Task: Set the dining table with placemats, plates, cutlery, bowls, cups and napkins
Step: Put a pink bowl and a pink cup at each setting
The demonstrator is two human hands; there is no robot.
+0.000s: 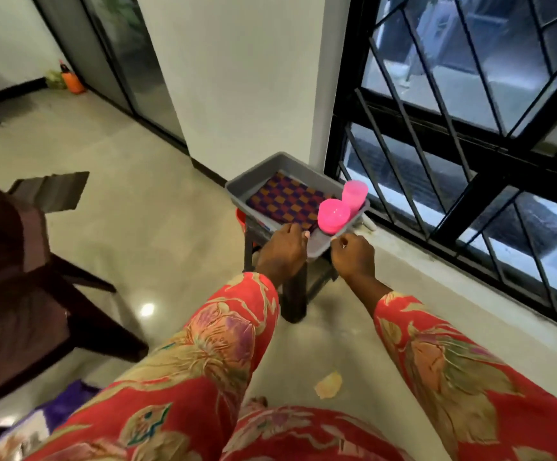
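A grey plastic tray [263, 171] rests on a small dark stool [295, 294] beside the window. Inside lie a checked purple-and-orange placemat [283, 199], a pink bowl [333, 214] and a pink cup [354, 194] at the tray's near right corner. My left hand [283, 249] is curled over the tray's near rim, fingers at the placemat's edge. Just right of it, my right hand [353, 257] pinches the same rim below the bowl. Both arms wear red floral sleeves.
A dark wooden chair [20, 287] stands at the left. A white pillar [247, 78] rises behind the tray, with a black-barred window [470, 128] and its low sill on the right. An orange bottle [72, 79] sits far back left. A dry leaf [328, 384] lies on the polished floor.
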